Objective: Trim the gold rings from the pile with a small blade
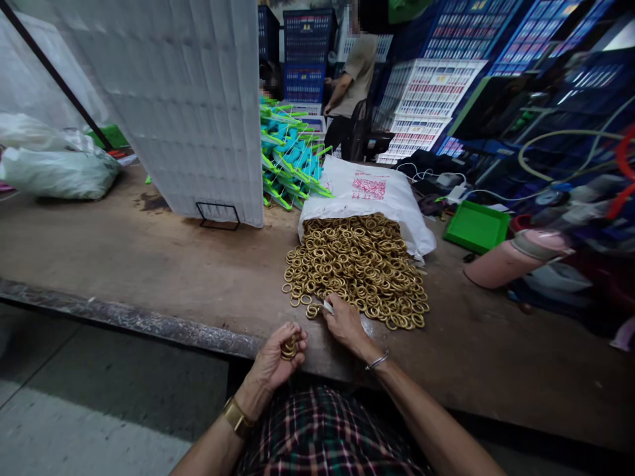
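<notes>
A heap of gold metal rings [356, 268] spills from a white plastic bag [370, 192] onto the brown wooden table [149, 264]. My left hand [276, 360] is at the table's near edge, fingers curled around a small stack of gold rings [290, 348]. My right hand [344, 322] rests at the near edge of the heap, fingers pinched on a ring beside a small white object. A gold watch is on my left wrist, a thin bangle on my right.
A white corrugated panel [198, 99] stands on the table at the left. Behind it lie turquoise and green plastic parts [290, 155]. A green tray [476, 227] and a pink flask [516, 256] sit at the right. Another person [352, 79] stands among stacked crates.
</notes>
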Demonstrator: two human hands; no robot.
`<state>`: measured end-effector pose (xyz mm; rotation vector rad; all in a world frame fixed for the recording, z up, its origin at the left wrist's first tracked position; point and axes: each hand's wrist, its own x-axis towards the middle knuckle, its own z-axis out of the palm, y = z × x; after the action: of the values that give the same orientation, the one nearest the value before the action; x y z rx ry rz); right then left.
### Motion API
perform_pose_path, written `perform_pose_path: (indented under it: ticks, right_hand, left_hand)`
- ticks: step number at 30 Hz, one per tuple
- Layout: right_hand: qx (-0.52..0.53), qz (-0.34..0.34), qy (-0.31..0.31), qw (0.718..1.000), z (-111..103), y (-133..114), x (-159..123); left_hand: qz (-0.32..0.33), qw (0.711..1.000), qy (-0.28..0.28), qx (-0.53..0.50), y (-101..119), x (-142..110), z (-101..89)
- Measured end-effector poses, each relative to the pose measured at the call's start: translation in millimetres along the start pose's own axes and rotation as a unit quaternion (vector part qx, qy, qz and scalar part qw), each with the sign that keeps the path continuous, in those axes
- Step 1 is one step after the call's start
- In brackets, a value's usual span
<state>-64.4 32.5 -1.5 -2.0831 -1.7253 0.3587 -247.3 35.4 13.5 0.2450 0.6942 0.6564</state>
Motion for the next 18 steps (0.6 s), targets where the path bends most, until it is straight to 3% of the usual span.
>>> perform_pose_path:
  ticks: [10, 18]
  right_hand:
    - [0.203, 0.008, 0.026, 0.979, -1, 4, 1]
    - [0.263, -0.075, 0.080, 0.959, -7, -3, -4]
  left_hand:
    - [0.025, 0.996, 0.005, 0.082, 2, 10, 9.0]
    - [0.090, 0.973, 0.054, 0.206, 2, 27, 24.0]
